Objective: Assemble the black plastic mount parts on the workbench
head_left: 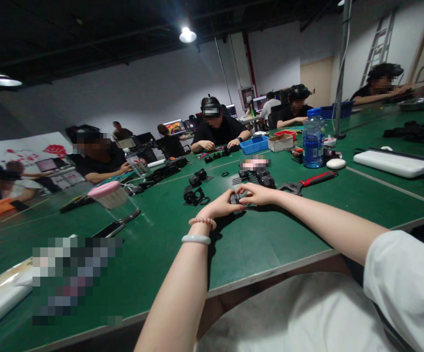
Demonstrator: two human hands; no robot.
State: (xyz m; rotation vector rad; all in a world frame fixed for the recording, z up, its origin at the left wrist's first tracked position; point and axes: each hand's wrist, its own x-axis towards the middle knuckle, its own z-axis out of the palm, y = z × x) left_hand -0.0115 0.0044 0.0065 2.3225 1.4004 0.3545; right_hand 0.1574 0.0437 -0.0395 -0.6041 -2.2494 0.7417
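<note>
My left hand [220, 205], with a beaded bracelet and a pale bangle on its wrist, pinches a small dark grey part [236, 199] just above the green table [278, 234]. From the other side, the fingers of my right hand [259, 194] close on the same part. Its exact kind is too small to make out. Black plastic parts [193, 195] lie beyond my left hand, with a black ring [205, 201] beside them. More black parts [265, 178] sit just past my right hand. A wrench with a red handle [318, 179] rests to the right.
A blue-capped bottle [313, 142] stands at the back right, near a white power bank [393, 163]. A clear cup with a pink lid [109, 195] is on the left. Blue trays [254, 144] and a small box [281, 142] lie farther back. Co-workers sit around the table.
</note>
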